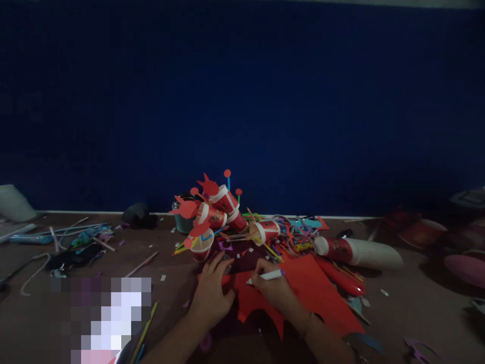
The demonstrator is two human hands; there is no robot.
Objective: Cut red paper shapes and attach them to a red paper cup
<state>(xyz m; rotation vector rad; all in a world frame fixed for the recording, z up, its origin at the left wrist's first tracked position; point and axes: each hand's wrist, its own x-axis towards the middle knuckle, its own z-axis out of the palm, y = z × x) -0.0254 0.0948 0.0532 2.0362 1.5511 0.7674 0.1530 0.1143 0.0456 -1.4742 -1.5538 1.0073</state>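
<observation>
My right hand [271,283] is closed round a white marker [270,275] with a purple end, its other end low over a sheet of red paper [310,285]. The paper has a jagged, cut edge on the near side. On the left part of the sheet rests my left hand [212,290], fingers and thumb spread apart. A small round greyish thing [227,262] lies by its fingertips, partly covered, and I cannot make out what it is. Just beyond, red-and-white paper cups [212,216] carry red paper cut-outs and drinking straws.
A glass jar [184,220] stands behind the cups. To the right are another cup [267,231], a tangle of coloured strips and a white roll [373,254]. Straws and scraps [91,235] litter the left side. A dark blue wall [242,111] rises behind the table.
</observation>
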